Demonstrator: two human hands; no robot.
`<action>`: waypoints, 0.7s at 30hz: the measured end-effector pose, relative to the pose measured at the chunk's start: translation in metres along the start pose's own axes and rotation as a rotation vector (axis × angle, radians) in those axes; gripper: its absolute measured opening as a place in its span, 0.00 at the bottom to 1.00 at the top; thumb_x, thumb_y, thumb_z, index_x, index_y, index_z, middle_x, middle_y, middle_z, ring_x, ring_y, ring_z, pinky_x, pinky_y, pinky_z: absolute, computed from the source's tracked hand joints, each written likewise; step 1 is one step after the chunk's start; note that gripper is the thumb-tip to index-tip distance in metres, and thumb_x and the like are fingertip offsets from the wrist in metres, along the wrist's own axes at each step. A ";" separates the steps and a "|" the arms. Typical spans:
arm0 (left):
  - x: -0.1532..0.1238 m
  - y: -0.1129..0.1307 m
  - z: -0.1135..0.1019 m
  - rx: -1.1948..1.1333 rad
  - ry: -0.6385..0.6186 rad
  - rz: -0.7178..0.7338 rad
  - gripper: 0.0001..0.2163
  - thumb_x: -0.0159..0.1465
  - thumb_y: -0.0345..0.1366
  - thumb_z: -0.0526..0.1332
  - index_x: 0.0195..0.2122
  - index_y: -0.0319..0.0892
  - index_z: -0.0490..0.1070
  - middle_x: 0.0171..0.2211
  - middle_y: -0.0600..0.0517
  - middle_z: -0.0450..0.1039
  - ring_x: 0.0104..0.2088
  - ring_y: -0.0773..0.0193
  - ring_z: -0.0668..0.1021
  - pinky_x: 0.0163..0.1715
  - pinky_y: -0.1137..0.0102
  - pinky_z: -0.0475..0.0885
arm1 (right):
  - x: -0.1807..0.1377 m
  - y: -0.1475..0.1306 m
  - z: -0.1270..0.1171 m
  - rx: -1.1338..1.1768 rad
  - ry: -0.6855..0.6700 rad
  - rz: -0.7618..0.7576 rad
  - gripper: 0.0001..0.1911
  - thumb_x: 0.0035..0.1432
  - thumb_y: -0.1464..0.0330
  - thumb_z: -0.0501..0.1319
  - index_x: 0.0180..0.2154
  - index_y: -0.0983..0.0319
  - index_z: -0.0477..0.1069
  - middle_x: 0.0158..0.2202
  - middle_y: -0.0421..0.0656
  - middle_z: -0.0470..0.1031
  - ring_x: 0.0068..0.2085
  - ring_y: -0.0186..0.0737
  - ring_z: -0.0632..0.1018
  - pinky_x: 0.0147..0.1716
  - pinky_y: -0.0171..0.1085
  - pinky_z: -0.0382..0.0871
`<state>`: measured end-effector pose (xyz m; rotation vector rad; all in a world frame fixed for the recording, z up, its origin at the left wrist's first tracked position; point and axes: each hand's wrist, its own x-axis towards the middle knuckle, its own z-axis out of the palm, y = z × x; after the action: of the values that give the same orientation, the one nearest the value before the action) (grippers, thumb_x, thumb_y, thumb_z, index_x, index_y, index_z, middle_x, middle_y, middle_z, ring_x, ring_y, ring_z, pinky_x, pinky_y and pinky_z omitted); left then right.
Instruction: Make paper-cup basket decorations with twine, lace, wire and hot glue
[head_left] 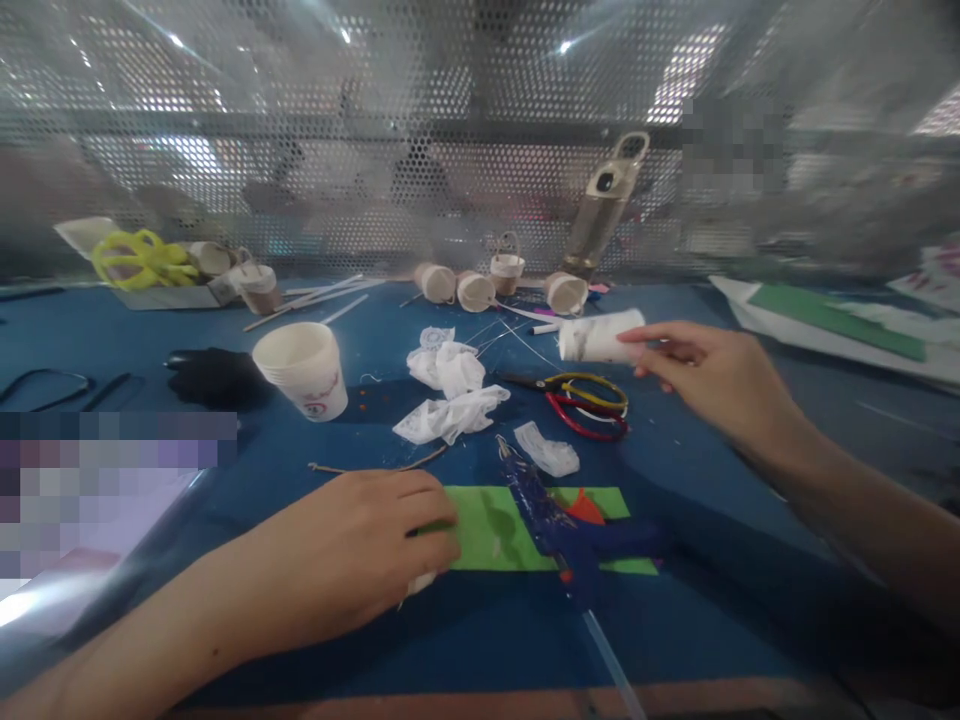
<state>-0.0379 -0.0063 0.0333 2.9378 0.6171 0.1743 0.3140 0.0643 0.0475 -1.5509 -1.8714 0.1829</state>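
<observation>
In my right hand (686, 365), thumb and fingers pinch one end of a small white cylinder (598, 337) with a greyish mark, held sideways over the table. My left hand (390, 530) rests with curled fingers at the left end of a green strip (487, 530). A bit of something pale shows under its fingertips, mostly hidden. Across the strip lies a blue glue gun (547, 515) with an orange trigger and a clear glue stick (611, 660) sticking out its back. Red-and-yellow-handled scissors (589, 402) and a white lacy scrap (546, 449) lie beyond it.
Stacked paper cups (304, 370) stand left of crumpled white lacy pieces (450, 385). Small brown pots (475, 290) and a tilted bottle (600, 220) line the back by a perforated metal screen (375, 150). Yellow scissors (142, 260) sit back left; green sheets (836, 318) lie right.
</observation>
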 end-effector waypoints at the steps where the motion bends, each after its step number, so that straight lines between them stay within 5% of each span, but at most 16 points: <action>1: -0.001 0.000 0.000 -0.016 0.062 -0.002 0.08 0.71 0.28 0.55 0.44 0.42 0.74 0.43 0.49 0.79 0.45 0.57 0.78 0.48 0.63 0.75 | -0.005 -0.008 -0.001 -0.006 0.055 -0.047 0.17 0.69 0.65 0.56 0.48 0.69 0.78 0.37 0.52 0.81 0.29 0.35 0.78 0.29 0.37 0.71; 4: -0.002 0.004 -0.002 -0.080 0.376 -0.082 0.05 0.71 0.28 0.57 0.43 0.43 0.70 0.44 0.50 0.77 0.46 0.61 0.77 0.50 0.64 0.73 | -0.028 -0.034 -0.001 -0.024 -0.002 -0.262 0.09 0.66 0.70 0.60 0.39 0.61 0.80 0.43 0.46 0.81 0.41 0.38 0.80 0.40 0.37 0.73; 7: -0.002 0.009 -0.003 -0.158 0.597 -0.268 0.09 0.67 0.34 0.64 0.46 0.45 0.66 0.50 0.48 0.73 0.51 0.59 0.76 0.52 0.65 0.73 | -0.055 -0.061 0.002 -0.122 -0.190 -0.773 0.19 0.69 0.77 0.51 0.41 0.56 0.79 0.41 0.41 0.82 0.42 0.36 0.82 0.38 0.34 0.74; 11: 0.001 0.015 -0.003 -0.368 0.387 -0.377 0.29 0.62 0.44 0.70 0.61 0.48 0.60 0.59 0.45 0.71 0.55 0.51 0.77 0.54 0.61 0.75 | -0.085 -0.092 0.003 -0.168 -0.302 -0.945 0.14 0.69 0.73 0.54 0.38 0.57 0.78 0.36 0.40 0.81 0.35 0.36 0.81 0.37 0.34 0.75; 14: 0.004 0.019 -0.007 -0.484 0.214 -0.429 0.30 0.61 0.47 0.70 0.63 0.50 0.63 0.59 0.47 0.74 0.54 0.49 0.78 0.54 0.60 0.75 | -0.094 -0.098 0.000 -0.141 -0.293 -0.929 0.14 0.70 0.73 0.52 0.40 0.58 0.76 0.37 0.41 0.81 0.37 0.36 0.81 0.40 0.34 0.76; 17: 0.004 0.020 -0.016 -0.562 0.187 -0.522 0.30 0.59 0.48 0.70 0.61 0.49 0.66 0.57 0.48 0.75 0.55 0.47 0.78 0.55 0.59 0.74 | -0.093 -0.082 -0.004 -0.054 -0.256 -0.928 0.15 0.71 0.73 0.47 0.44 0.59 0.72 0.45 0.45 0.81 0.44 0.37 0.82 0.45 0.34 0.77; 21: 0.000 0.015 -0.020 -0.763 0.197 -0.603 0.29 0.59 0.44 0.72 0.60 0.51 0.67 0.57 0.52 0.75 0.56 0.49 0.77 0.53 0.64 0.75 | -0.091 -0.046 -0.002 -0.261 -0.234 -0.719 0.14 0.67 0.72 0.55 0.53 0.62 0.68 0.48 0.49 0.81 0.49 0.45 0.82 0.47 0.43 0.79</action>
<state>-0.0347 -0.0181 0.0556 1.9304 1.1250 0.4991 0.2821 -0.0316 0.0356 -0.9402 -2.5967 -0.2235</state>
